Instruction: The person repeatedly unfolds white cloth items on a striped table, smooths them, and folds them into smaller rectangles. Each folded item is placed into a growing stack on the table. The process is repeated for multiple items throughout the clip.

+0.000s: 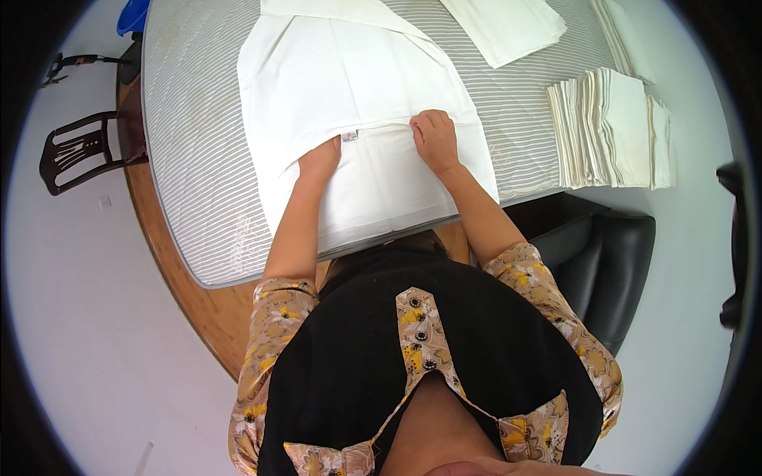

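A large white cloth (pixel 333 71), perhaps a pillowcase or cover, lies spread before me on a striped mattress-like pad. An open edge or fold runs across it, with a small label (pixel 349 135) bearing writing near its middle. My left hand (pixel 321 159) reaches under this edge, just left of the label; its fingertips are hidden beneath the fabric. To the right of the label, my right hand (pixel 437 140) has its fingers curled over the same edge and pinches it. The cloth's near part hangs close to the front rim of the pad.
The striped pad (pixel 196 149) covers the table. At its right stands a stack of folded white cloths (pixel 622 131); another folded cloth (pixel 506 30) lies at the back. A black leather seat (pixel 619 256) is below right. A dark wooden chair (pixel 80 152) and blue basin (pixel 132 16) are at left.
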{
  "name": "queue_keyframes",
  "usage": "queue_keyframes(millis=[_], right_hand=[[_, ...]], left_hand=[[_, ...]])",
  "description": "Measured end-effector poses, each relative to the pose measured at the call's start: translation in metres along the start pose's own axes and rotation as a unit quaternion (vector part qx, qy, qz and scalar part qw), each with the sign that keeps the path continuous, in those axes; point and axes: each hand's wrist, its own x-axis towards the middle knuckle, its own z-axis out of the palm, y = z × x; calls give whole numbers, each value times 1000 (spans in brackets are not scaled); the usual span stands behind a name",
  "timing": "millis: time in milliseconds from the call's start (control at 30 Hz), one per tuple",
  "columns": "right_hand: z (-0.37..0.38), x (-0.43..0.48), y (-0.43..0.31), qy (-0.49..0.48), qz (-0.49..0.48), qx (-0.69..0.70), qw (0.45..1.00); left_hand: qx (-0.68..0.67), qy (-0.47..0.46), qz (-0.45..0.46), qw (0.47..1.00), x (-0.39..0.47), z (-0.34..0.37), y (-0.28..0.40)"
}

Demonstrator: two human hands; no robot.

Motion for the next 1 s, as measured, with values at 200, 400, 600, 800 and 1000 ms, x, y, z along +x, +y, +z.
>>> queue_keyframes(millis=[200,400,600,800,1000], right_hand=[[-1,0,-1,-52,15,-18,998],[1,3,-1,-27,-16,0,1000],[-7,6,5,-33,-35,-10,999],[-12,1,13,-38,-39,11,998],[-22,-9,26,-90,-4,15,996]], left_hand=[[8,-80,4,997,-56,-38,-19],[-49,79,42,995,-81,-60,-29],[27,91,56,994,-52,-55,-40],[14,57,68,996,-51,-59,-65],[-9,-10,65,998,-60,-75,-74]])
